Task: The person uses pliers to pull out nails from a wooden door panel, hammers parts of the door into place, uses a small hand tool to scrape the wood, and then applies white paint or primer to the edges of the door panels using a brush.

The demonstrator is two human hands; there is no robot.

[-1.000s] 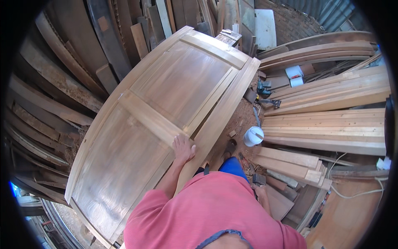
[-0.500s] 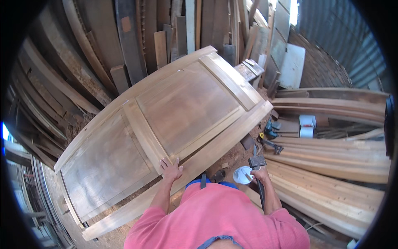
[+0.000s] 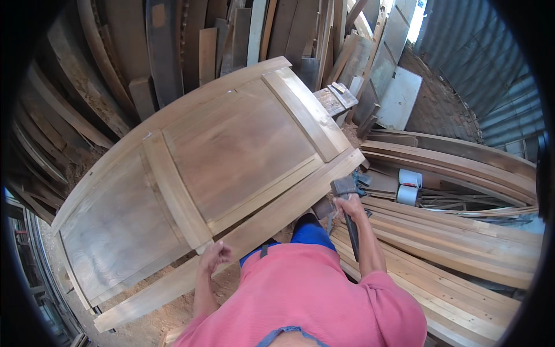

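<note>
A large wooden panelled door (image 3: 243,156) lies flat in front of me, with two inset panels and a middle rail (image 3: 174,188) between them. Its long near stile (image 3: 277,205) sits slightly apart from the rest, leaving a dark gap along the joint. Over this stile, by the end of the middle rail, is my left hand (image 3: 215,257), empty with its fingers loosely bent and apart. My right hand (image 3: 350,207) grips a hammer (image 3: 345,186) high on its dark handle, close under the blocky head, beside the door's right end.
Stacked long boards (image 3: 445,243) fill the right side. White cylindrical containers (image 3: 409,186) stand among them, near a teal power tool (image 3: 361,180). Upright planks (image 3: 165,52) lean along the back. A small wooden support (image 3: 336,99) shows beyond the door's far right corner.
My left hand has come off the middle rail's end and moved left and nearer to me. My right hand has raised the hammer toward the door. My view and body have shifted right.
</note>
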